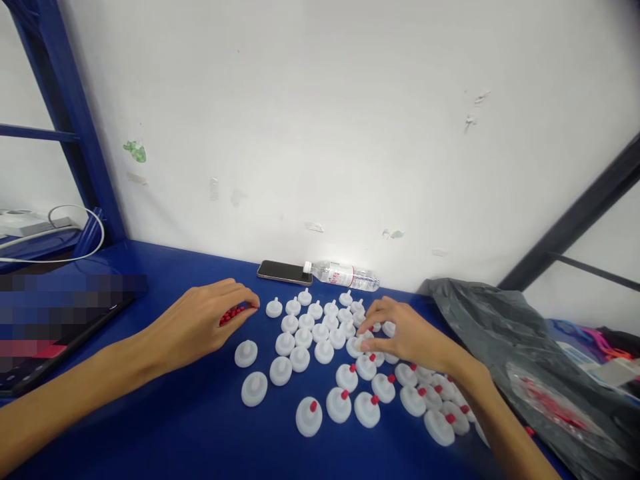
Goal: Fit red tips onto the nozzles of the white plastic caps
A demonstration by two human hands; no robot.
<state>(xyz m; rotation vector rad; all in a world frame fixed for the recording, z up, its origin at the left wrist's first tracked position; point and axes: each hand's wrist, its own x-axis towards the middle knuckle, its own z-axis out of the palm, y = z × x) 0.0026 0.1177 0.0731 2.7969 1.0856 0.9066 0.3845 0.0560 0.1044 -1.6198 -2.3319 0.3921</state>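
Note:
My left hand (220, 313) is curled around several small red caps (231, 316). Its thumb and index fingertip meet, with a bit of red showing between them. Just right of it stand several white nozzle lids (302, 338), round with upright spouts and bare tips. My right hand (395, 333) reaches in from the right, thumb and fingers closing around a white nozzle lid (354, 347) at the middle of the group; the fingers partly hide its spout. Nearer to me and under the right wrist lie several white lids with red tips (367, 409).
A phone (285, 272) and a clear plastic bottle (345, 275) lie against the wall on the blue table (200, 427). At right, a grey plastic bag (465, 313) bears a clear pouch of red pieces (550, 403). A dark-edged screen (60, 360) lies at left, near blue shelving posts.

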